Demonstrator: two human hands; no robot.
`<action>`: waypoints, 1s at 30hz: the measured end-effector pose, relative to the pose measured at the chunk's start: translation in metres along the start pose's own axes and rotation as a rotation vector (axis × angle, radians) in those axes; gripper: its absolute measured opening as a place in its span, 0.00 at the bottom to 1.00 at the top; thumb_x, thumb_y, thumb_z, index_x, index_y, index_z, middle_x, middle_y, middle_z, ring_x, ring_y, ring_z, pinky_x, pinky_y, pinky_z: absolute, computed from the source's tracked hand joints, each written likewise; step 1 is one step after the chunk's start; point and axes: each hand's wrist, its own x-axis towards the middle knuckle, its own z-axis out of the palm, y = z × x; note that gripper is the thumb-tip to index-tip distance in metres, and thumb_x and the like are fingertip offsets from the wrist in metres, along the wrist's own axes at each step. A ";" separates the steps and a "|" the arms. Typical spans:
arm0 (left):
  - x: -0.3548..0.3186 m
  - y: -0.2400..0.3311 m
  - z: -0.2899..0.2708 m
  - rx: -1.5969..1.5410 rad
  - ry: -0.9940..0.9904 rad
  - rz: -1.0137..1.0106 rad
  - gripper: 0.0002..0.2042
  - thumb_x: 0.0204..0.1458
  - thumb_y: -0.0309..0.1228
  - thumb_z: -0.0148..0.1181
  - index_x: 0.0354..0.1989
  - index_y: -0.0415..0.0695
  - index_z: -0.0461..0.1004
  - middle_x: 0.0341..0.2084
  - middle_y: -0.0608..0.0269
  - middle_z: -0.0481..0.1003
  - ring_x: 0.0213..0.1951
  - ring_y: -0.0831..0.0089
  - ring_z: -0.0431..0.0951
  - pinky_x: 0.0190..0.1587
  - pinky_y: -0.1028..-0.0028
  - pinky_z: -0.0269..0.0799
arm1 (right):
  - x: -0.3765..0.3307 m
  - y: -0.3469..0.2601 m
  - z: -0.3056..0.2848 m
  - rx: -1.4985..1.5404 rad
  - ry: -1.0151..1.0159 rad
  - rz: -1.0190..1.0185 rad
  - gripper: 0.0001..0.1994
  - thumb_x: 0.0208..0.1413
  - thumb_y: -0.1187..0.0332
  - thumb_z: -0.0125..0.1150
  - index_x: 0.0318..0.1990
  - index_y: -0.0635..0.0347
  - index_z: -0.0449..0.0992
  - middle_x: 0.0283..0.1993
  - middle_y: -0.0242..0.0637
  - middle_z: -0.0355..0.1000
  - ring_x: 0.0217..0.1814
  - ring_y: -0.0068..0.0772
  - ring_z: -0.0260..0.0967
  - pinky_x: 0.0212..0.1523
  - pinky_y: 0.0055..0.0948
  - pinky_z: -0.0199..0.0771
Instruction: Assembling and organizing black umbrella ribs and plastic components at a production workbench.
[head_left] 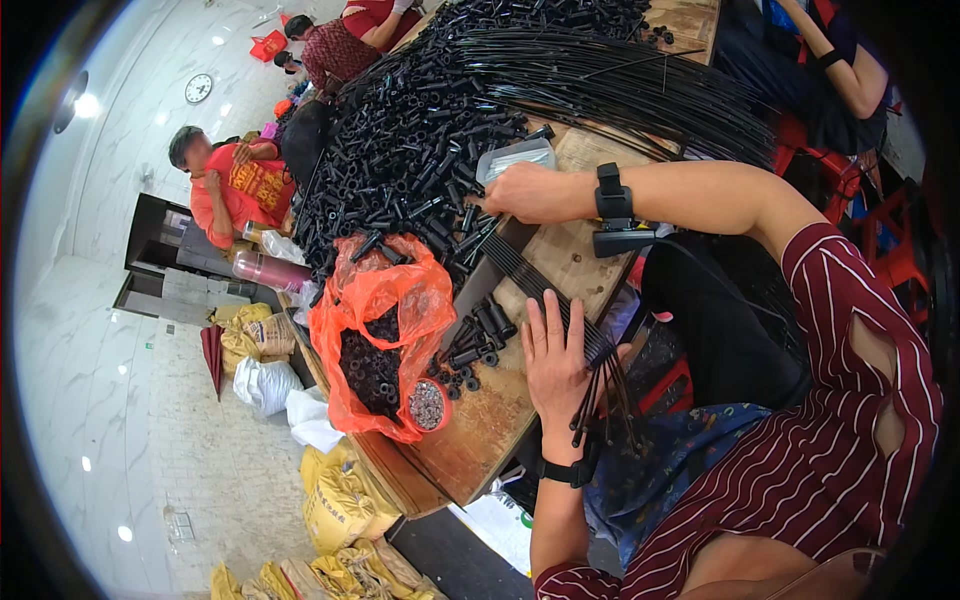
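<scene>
A bundle of thin black rods (pixel 525 272) slants across the table edge. My left hand (pixel 557 365) is at its near end, fingers long and straight on one side and thumb on the other, so the rods pass between them. Their dark tips hang past my wrist. My right hand (pixel 535 192) is curled with fingertips pinched together at the edge of the heap of black tubular parts (pixel 400 160), beside the far end of the rods. Whatever it pinches is hidden. A clear plastic tray (pixel 515 157) with pale thin sticks stands just behind that hand.
An orange-red plastic bag (pixel 340 330) of small black pieces lies on the wooden table (pixel 480 425), beside a red tub (pixel 428 405) of small metal bits. Long black rods (pixel 620 85) are stacked at the back. Co-workers sit around; yellow sacks (pixel 345 500) lie below the table.
</scene>
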 end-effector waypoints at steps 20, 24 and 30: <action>-0.002 -0.002 0.004 0.031 0.002 0.006 0.35 0.45 0.54 0.62 0.57 0.42 0.68 0.62 0.43 0.60 0.64 0.46 0.58 0.61 0.51 0.57 | -0.002 -0.003 -0.009 -0.042 -0.096 0.043 0.08 0.40 0.79 0.56 0.31 0.63 0.74 0.28 0.41 0.71 0.34 0.46 0.73 0.34 0.40 0.73; -0.002 -0.003 0.004 0.024 0.009 0.007 0.35 0.45 0.54 0.62 0.57 0.42 0.68 0.62 0.43 0.60 0.64 0.46 0.58 0.61 0.51 0.57 | -0.002 -0.002 -0.006 -0.034 -0.091 0.046 0.07 0.40 0.79 0.56 0.30 0.64 0.74 0.28 0.41 0.71 0.34 0.46 0.73 0.34 0.40 0.73; -0.001 -0.001 0.000 -0.008 0.010 -0.002 0.36 0.42 0.50 0.67 0.56 0.39 0.68 0.60 0.42 0.61 0.63 0.45 0.58 0.63 0.53 0.54 | -0.005 -0.002 -0.008 -0.007 -0.073 0.052 0.06 0.40 0.79 0.56 0.29 0.65 0.73 0.28 0.42 0.71 0.34 0.47 0.73 0.34 0.40 0.73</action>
